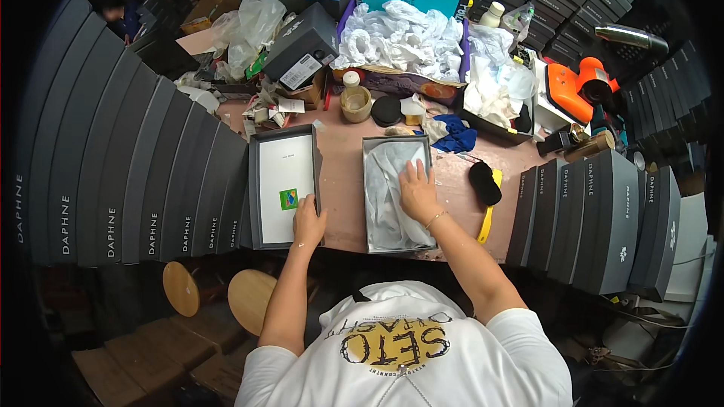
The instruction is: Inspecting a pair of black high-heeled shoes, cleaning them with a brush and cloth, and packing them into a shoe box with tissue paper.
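Observation:
My left hand [308, 224] is closed on the right rim of a dark grey shoe box lid [280, 136], which lies with its white inside up and a small green sticker [288, 199] in it. To the right of the lid stands an open shoe box [365, 218]. Pale tissue paper [386, 181] fills it and covers whatever lies beneath. My right hand [419, 192] rests on that paper near the box's right side, its fingers spread and holding nothing.
Stacks of dark shoe boxes wall in the table at left [136, 158] and right [603, 211]. Behind are a carton of crumpled white paper [400, 41], a jar [355, 102], a blue cloth [455, 136] and an orange tape dispenser [569, 94]. A black-and-yellow tool [486, 188] lies right of the box.

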Tool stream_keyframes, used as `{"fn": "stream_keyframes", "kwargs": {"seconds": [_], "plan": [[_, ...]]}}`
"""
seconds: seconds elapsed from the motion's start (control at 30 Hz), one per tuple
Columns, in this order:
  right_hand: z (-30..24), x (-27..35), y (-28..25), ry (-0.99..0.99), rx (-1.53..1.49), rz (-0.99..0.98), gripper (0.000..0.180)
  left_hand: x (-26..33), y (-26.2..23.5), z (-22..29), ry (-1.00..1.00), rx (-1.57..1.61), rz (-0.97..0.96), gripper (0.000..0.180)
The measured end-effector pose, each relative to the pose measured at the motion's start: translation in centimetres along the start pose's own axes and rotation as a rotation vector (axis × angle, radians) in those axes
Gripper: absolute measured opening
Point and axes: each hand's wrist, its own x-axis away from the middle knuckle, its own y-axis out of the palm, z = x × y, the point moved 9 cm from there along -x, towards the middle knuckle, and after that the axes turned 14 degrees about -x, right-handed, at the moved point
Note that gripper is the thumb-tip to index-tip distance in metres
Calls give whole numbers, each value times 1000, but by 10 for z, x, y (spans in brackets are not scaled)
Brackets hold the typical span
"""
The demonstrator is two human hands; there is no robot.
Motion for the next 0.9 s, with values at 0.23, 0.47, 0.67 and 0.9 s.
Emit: {"fn": "stream_keyframes", "kwargs": {"seconds": [0.23,0.47,0.67,0.9], "plan": [[14,79,-64,250,-1229,73,61,61,-114,100,-53,1511,-394,30],[89,101,-28,657,-1021,151,51,54,64,90,17,753,-326,70],[88,62,25,635,-886,149,62,43,143,48,-236,1056,-714,45],[46,128,-49,354,-1189,346,69,66,85,104,-300,1355,-860,56]]}}
